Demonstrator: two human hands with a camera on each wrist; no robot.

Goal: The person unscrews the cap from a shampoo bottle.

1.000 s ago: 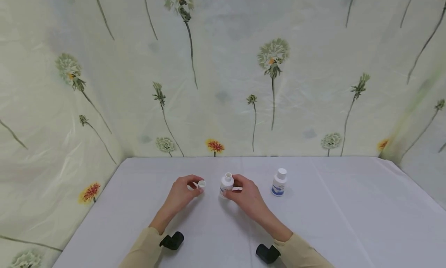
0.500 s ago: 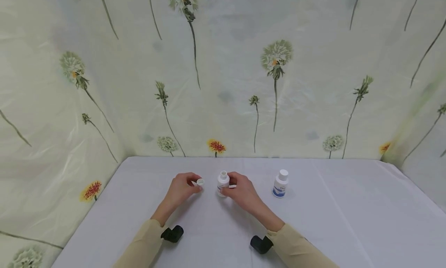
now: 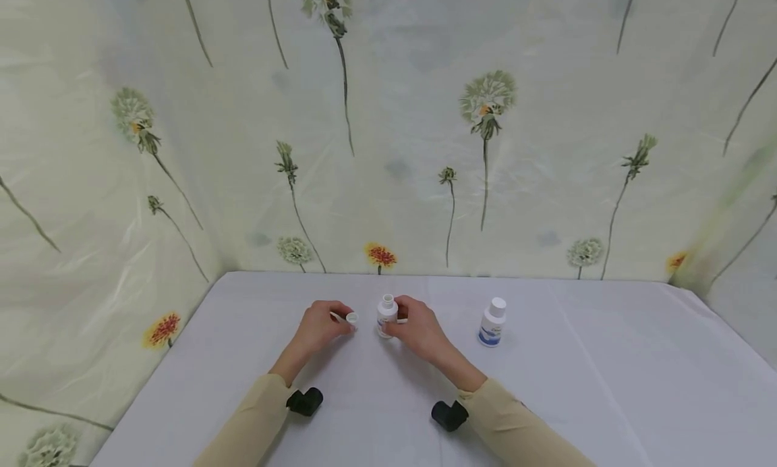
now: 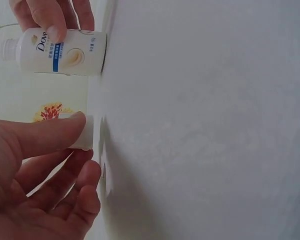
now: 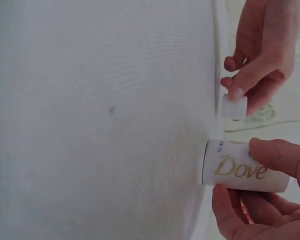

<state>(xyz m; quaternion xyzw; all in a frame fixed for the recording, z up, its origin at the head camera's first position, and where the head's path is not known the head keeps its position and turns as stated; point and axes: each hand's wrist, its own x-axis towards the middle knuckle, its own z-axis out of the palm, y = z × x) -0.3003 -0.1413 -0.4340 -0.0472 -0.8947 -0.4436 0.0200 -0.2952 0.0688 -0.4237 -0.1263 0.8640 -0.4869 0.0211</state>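
My left hand (image 3: 320, 328) pinches a small white bottle cap (image 3: 352, 320) between thumb and fingers, its open side facing up, just above the table in the left wrist view. To the right of it, my right hand (image 3: 419, 328) grips an uncapped white Dove bottle (image 4: 65, 52) by its body. This bottle is upright, and its bare neck (image 3: 388, 299) shows in the head view. Its base is at or close to the tabletop; whether it touches I cannot tell. A gap separates cap and bottle.
A second white bottle (image 3: 492, 324) with a blue band and its cap on stands upright to the right of my right hand. White cloth covers the table (image 3: 577, 386). A flower-printed curtain (image 3: 413, 116) hangs behind the table's far edge.
My right hand has carried the uncapped bottle a little to the left, nearer the cap. The left hand keeps its pinch on the cap. The head view has shifted slightly.
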